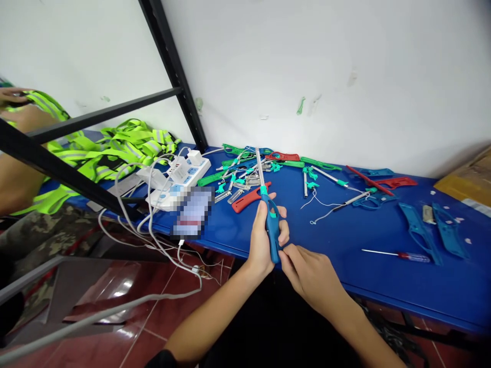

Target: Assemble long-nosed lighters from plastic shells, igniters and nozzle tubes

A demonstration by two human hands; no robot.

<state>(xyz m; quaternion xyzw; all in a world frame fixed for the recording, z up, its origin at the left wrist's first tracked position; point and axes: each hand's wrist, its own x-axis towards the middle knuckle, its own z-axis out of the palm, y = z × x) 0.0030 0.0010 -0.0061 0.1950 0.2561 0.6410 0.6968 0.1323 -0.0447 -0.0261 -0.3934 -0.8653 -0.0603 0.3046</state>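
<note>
A blue lighter (272, 230) with a long metal tube (260, 168) and a green collar points up and away from me. My left hand (261, 237) is wrapped round its handle, thumb along the near side and fingertips showing on the right. Beside the handle's lower end, my right hand (307, 271) has its fingers curled in a pinch; whatever it may hold is too small or hidden. Behind the lighter, a red handle shell (245, 201) lies on the blue table (337, 243) near a heap of metal and green parts (240, 181).
A screwdriver (412, 256), blue shells (418, 230) and a cardboard box (470, 176) are at the right. Left are a power strip (178, 186), a phone (193, 212), cables, a black frame (169, 66) and yellow-green straps (130, 145); another person's hand (28, 120) holds some straps.
</note>
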